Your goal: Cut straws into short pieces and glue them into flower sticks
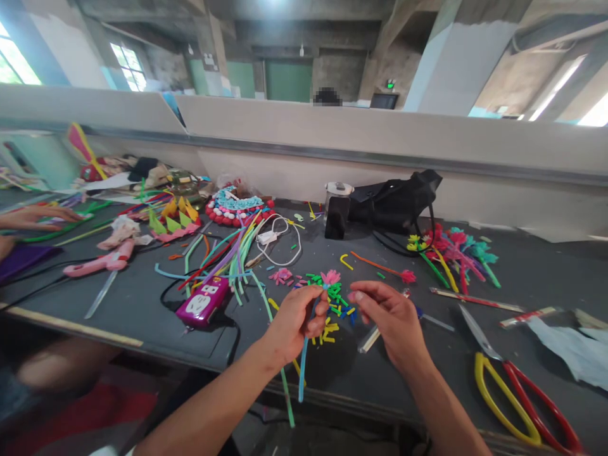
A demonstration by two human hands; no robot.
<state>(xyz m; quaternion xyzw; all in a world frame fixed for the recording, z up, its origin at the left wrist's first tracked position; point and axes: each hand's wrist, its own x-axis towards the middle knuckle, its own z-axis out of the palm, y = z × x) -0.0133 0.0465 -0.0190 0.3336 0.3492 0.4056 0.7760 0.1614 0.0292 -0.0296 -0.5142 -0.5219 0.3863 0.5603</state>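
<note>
My left hand [297, 320] pinches a light blue pipe cleaner stem [303, 373], which hangs down past the table edge. A pink tufted flower head [330, 277] shows at the stem's upper end. Between the thumb and forefinger of my right hand [392, 316] is a small pink pipe cleaner piece [351, 296], just right of the flower head. Under and around both hands lie short cut pieces in green [335, 292], yellow [329, 332] and blue. More pink pieces [281, 275] are scattered to the left. An orange stem with a pink tip [407, 276] rests behind my right hand.
Large scissors [496, 358] lie open at right, near finished pipe cleaner flowers [458, 250]. A purple device [204, 303], long pipe cleaners [237, 253] and a pink glue gun [102, 261] lie left. Behind stand a phone [337, 218] and black bag [399, 202]. Another person's hand [38, 217] is far left.
</note>
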